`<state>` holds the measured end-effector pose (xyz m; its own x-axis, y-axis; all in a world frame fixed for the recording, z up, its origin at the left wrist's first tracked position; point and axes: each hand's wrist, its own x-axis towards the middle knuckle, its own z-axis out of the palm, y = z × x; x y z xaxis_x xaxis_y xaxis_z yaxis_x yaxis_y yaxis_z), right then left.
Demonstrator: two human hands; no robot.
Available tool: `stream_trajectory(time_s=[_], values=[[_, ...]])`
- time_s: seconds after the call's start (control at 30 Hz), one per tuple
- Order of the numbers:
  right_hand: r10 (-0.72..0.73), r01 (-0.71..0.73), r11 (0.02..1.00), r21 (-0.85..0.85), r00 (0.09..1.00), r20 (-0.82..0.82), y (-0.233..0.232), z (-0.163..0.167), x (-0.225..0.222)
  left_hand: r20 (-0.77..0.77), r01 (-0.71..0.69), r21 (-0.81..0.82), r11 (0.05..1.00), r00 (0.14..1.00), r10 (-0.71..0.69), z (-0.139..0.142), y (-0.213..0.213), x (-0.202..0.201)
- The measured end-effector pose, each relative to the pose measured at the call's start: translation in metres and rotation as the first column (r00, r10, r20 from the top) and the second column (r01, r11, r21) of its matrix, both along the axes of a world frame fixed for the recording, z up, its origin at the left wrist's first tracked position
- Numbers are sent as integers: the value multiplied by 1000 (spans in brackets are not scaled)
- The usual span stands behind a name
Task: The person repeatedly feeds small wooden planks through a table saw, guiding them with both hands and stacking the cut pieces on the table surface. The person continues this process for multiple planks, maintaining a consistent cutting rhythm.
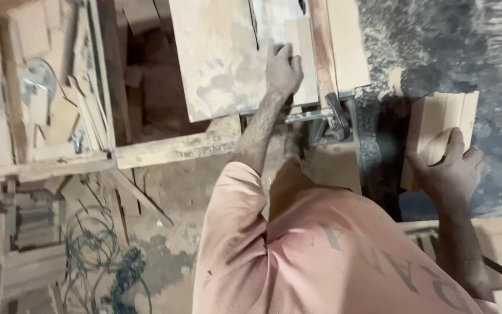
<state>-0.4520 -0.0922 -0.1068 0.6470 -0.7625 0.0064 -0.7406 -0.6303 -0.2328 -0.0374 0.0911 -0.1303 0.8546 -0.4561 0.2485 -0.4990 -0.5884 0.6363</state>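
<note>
**Two hands on wood at the saw table**

The left hand (283,68) lies palm down on a pale board (300,58) on the dusty saw table (222,58), fingers curled together and pressing its near end. Just right of the board runs a reddish wooden rail (323,46). The right hand (451,168), well apart to the right and nearer, grips a stack of short wooden boards (440,125), thumb over the front face, fingers wrapped behind. Below it lies a sawdust-covered floor (437,46). At near left, a green cord (97,256) lies coiled among wood scraps (59,110).
</note>
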Motion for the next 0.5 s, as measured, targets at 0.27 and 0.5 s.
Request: stream_trajectory(time_s=[0.27, 0.5], values=[[-6, 4, 1000, -24, 997, -76, 5, -9, -15, 49, 292, 417, 861, 938, -342, -13, 6, 6], [-69, 65, 997, -33, 989, -129, 12, 15, 3, 127, 256, 402, 879, 935, -331, -17, -69, 157]])
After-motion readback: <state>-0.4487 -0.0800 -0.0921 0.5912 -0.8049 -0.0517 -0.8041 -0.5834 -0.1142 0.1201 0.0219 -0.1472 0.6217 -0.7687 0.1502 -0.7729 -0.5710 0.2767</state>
